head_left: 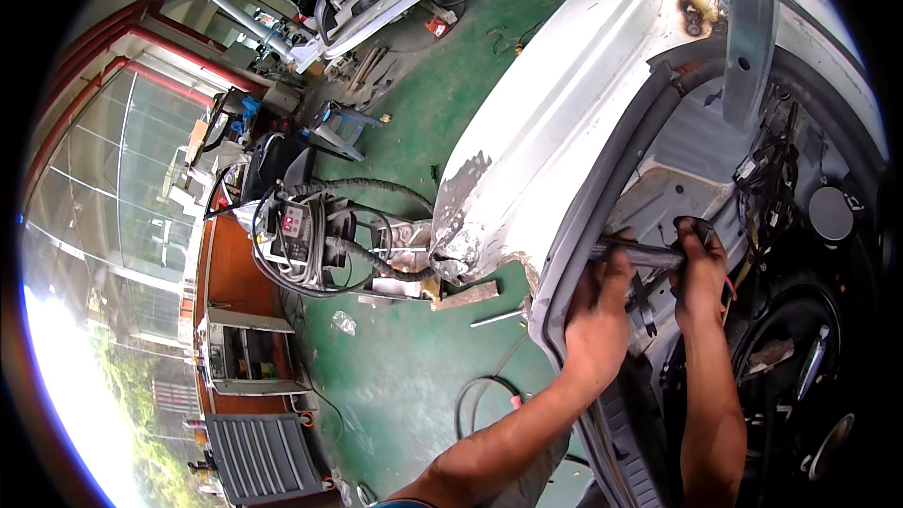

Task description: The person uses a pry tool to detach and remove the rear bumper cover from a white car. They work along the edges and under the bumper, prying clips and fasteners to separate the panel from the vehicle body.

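Both my hands are inside the open rear of a white car body (536, 113). Between them lies a dark grey, roughly cylindrical tool (649, 254), held level; its exact kind is not clear. My left hand (602, 306) has its fingers closed round the left end. At the other end, my right hand (701, 268) grips the tool with fingers and thumb bent. A short black strip (644, 309) hangs below it, between the hands. A black rubber seal (602, 198) runs along the body opening, just left of my left hand.
A metal bar (750, 38) stands across the opening. Loose wiring (771, 165) hangs at the right. Left of the car stands a machine (296, 226) with thick cables, near a wood block (467, 295). A hose (461, 409) lies on the green floor (395, 348).
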Demonstrator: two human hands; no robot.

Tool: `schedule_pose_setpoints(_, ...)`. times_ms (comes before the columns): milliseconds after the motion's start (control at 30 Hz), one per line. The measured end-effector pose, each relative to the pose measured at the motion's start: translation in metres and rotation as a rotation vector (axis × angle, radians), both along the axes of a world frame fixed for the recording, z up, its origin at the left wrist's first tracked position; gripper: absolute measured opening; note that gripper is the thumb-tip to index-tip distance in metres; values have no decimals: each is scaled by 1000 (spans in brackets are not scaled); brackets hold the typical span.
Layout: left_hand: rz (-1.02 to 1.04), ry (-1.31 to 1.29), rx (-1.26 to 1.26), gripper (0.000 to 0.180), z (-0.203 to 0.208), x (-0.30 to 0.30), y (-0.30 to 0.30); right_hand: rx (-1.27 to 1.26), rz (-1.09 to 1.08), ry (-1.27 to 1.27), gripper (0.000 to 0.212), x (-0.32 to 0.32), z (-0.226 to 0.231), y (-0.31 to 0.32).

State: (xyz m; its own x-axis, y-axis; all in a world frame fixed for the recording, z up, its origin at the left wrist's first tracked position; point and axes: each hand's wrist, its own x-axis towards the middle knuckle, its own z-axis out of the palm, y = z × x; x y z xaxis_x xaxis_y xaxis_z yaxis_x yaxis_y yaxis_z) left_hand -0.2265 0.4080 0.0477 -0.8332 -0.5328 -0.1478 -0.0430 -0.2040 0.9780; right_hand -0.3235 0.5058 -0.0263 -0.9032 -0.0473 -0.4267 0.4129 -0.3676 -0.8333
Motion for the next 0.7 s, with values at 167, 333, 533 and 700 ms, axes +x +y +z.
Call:
schedule_pose_setpoints(167,-50,54,97,51,-9,17,15,-8,29,59,11,-19,-28,-25)
schedule_pose_setpoints(333,-367,-54,-96,58,26,66,8,-27,33,82,14,-27,-26,-34)
schedule_pose_setpoints(533,69,280,-1181,59,50,100,-52,1,44,97,14,-46,-20,-35)
schedule_pose_setpoints(700,93,-88,-1094,73,16,72,-44,44,-7,205,15,-55,-28,-34)
